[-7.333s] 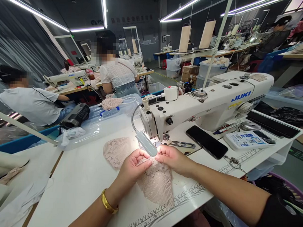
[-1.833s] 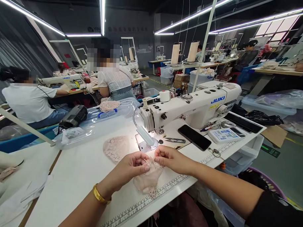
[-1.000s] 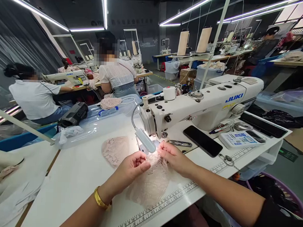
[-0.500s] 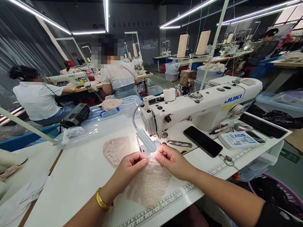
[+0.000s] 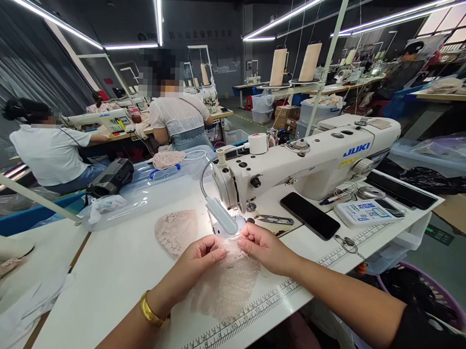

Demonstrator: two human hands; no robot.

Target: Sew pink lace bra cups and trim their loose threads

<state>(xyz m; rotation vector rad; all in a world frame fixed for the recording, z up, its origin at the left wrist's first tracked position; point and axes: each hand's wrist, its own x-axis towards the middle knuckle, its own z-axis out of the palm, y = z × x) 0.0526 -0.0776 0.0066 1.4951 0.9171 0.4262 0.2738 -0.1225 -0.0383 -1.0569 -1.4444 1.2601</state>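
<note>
A pale pink piece of lace fabric (image 5: 229, 286) hangs down from both hands over the white sewing table (image 5: 111, 272). My left hand (image 5: 201, 257) pinches its upper edge between thumb and fingers. My right hand (image 5: 263, 247) pinches the same edge a short way to the right. Just beyond the fingertips is the needle end of the white sewing machine (image 5: 287, 166), with a lit gooseneck lamp (image 5: 221, 215) over it. Another lace piece (image 5: 176, 231) lies flat on the table to the left. The machine's needle is hidden behind the lamp.
Thread snips (image 5: 275, 220), a black phone (image 5: 310, 216) and a white-and-blue box (image 5: 365, 213) lie right of the needle area. A printed ruler (image 5: 278, 293) runs along the front edge. A clear plastic bin (image 5: 136, 191) stands at the back left. Co-workers sit beyond.
Both hands still pinch the lace, and the left hand has shifted slightly, leaving a bit more of its edge showing between them. The whole view has moved a little.
</note>
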